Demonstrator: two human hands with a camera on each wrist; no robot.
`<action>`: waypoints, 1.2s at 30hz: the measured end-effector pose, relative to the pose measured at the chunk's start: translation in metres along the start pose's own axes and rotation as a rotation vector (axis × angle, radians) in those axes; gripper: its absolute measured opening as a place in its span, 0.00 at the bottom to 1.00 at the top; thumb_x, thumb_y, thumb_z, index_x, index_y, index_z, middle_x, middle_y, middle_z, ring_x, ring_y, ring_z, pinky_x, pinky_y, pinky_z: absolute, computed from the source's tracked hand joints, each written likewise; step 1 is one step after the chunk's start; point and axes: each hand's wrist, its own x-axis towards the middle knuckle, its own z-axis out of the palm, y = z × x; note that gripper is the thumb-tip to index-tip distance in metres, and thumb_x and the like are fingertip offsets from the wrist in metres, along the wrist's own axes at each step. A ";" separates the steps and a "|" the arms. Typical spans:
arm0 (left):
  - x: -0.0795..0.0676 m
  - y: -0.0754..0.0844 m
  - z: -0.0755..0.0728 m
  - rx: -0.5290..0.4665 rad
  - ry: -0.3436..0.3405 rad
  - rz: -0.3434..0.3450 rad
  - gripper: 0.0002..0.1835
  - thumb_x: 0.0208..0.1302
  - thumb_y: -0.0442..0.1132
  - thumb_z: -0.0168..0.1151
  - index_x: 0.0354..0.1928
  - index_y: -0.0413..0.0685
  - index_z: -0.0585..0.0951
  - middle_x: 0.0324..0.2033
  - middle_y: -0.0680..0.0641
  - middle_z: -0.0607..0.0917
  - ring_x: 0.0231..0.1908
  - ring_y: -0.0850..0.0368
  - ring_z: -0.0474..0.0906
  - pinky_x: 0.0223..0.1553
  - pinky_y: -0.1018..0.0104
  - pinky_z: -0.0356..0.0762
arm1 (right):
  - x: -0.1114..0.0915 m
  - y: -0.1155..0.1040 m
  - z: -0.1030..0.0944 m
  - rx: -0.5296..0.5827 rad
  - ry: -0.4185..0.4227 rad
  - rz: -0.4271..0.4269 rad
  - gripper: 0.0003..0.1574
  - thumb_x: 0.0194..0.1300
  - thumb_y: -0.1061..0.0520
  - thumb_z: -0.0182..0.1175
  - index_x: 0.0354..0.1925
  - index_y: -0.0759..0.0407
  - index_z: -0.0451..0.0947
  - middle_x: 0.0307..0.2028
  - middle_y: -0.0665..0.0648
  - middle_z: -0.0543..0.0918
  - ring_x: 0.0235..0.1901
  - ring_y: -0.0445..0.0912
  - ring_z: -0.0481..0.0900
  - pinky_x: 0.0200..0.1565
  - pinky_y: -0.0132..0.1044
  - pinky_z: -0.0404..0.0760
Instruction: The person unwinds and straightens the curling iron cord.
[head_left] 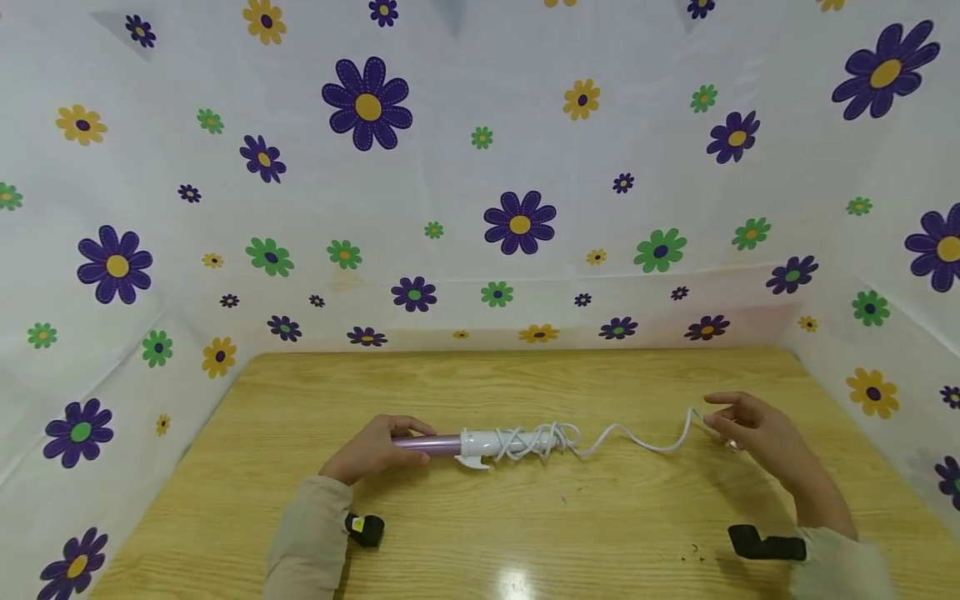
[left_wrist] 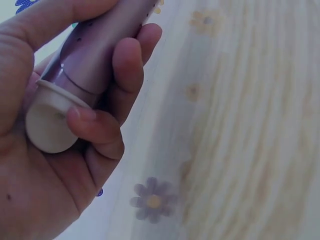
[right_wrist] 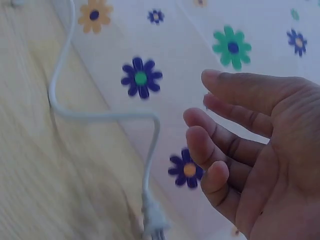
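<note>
A curling iron with a purple barrel and a white handle lies sideways in front of me. My left hand grips the barrel's far end, its fingers wrapped round it near the white end cap. White cord crisscrosses the handle in loose loops, and its loose length runs off to the right in waves. Beside that length is my right hand, fingers loosely bent with nothing between them. In the right wrist view the two-pin plug hangs at the cord's end, apart from the fingers.
Underneath is a wood-grain table. White cloth printed with flowers rises at the back and along both sides. Small dark specks lie near the right forearm. Black wrist mounts sit on the sleeves.
</note>
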 end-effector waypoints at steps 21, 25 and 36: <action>0.000 0.003 0.002 -0.020 -0.039 -0.061 0.20 0.54 0.42 0.72 0.50 0.49 0.83 0.47 0.40 0.82 0.40 0.53 0.77 0.39 0.66 0.74 | 0.025 -0.044 0.084 0.143 -0.379 0.002 0.28 0.70 0.56 0.56 0.61 0.72 0.64 0.39 0.67 0.83 0.28 0.47 0.81 0.24 0.33 0.72; 0.000 0.003 0.003 -0.015 -0.053 -0.056 0.20 0.54 0.42 0.72 0.50 0.50 0.82 0.48 0.40 0.81 0.40 0.53 0.76 0.39 0.65 0.74 | 0.025 -0.040 0.092 0.170 -0.367 0.035 0.31 0.69 0.56 0.57 0.62 0.72 0.62 0.41 0.68 0.83 0.29 0.49 0.82 0.25 0.35 0.76; 0.001 0.003 0.002 0.003 -0.066 -0.052 0.22 0.53 0.43 0.73 0.51 0.51 0.82 0.45 0.40 0.82 0.37 0.54 0.77 0.36 0.65 0.75 | 0.027 -0.041 0.116 0.266 -0.351 0.092 0.31 0.69 0.63 0.54 0.63 0.74 0.56 0.39 0.67 0.85 0.30 0.47 0.84 0.29 0.36 0.80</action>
